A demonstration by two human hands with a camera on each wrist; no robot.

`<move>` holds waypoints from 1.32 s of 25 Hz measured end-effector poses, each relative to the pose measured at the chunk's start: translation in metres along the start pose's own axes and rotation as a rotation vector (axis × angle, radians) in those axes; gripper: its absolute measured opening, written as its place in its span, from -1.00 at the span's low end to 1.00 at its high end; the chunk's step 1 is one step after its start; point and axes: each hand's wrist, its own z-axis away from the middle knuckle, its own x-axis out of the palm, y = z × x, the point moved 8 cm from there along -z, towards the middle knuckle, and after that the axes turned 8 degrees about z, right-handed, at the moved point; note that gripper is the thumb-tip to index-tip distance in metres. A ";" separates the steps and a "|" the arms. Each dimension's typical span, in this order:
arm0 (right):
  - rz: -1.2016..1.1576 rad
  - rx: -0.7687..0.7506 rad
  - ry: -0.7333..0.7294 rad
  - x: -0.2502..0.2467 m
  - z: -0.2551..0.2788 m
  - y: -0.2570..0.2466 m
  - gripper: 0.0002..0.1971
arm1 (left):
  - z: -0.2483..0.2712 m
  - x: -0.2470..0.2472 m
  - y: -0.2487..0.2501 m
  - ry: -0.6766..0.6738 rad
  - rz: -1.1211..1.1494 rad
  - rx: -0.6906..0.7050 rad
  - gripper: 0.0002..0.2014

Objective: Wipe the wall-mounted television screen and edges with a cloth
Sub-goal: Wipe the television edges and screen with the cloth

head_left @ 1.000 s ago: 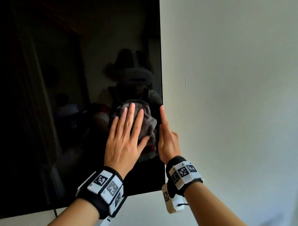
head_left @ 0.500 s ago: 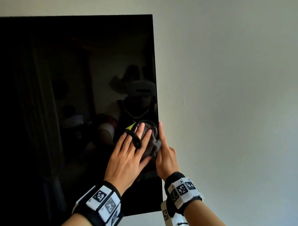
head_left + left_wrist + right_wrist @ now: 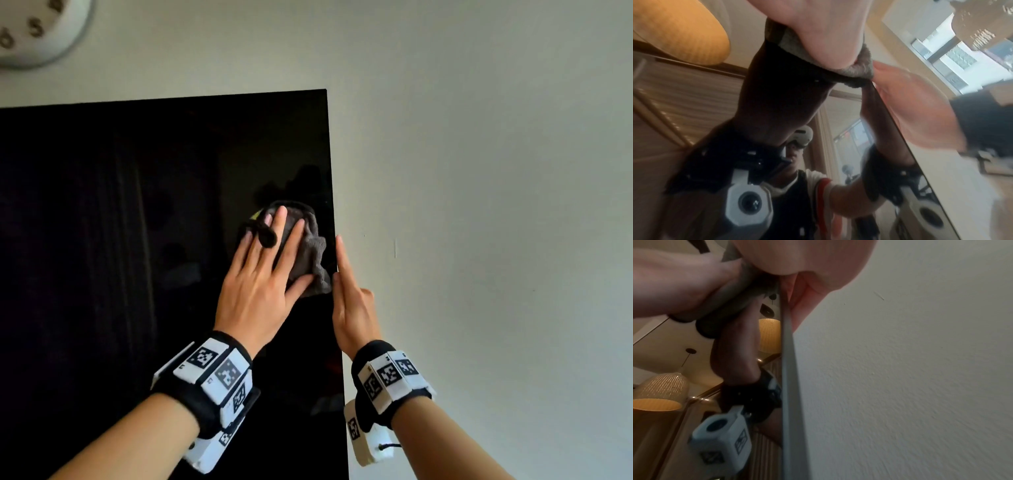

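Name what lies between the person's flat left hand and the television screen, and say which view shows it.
A grey cloth lies under the left hand, pressed against the television screen; the head view shows it.

Your black, glossy, flat wall-mounted television (image 3: 137,274) hangs flush against the wall, its dark screen mirroring the room. Your crumpled grey, knitted-looking cloth (image 3: 310,253) sits bunched against the glass just inside the right edge, about midway up what you can see. 1 dark loop lies beside it, possibly part of the cloth.
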 end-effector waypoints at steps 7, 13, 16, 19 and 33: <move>0.000 -0.042 0.038 -0.012 -0.041 -0.020 -0.41 | 0.021 0.013 0.009 0.016 -0.009 0.116 -0.35; 0.012 -0.138 0.111 -0.031 -0.091 -0.041 -0.46 | -0.026 -0.004 0.002 0.096 0.019 0.081 -0.35; 0.010 -0.132 0.087 -0.029 -0.089 -0.041 -0.41 | -0.034 -0.008 -0.004 0.115 0.000 0.135 -0.37; 0.048 -0.152 0.084 -0.030 -0.090 -0.043 -0.41 | -0.088 -0.028 -0.018 0.152 0.005 0.148 -0.35; 0.208 -0.219 0.073 -0.065 -0.173 -0.095 -0.38 | -0.138 -0.045 -0.032 0.207 0.036 0.125 -0.36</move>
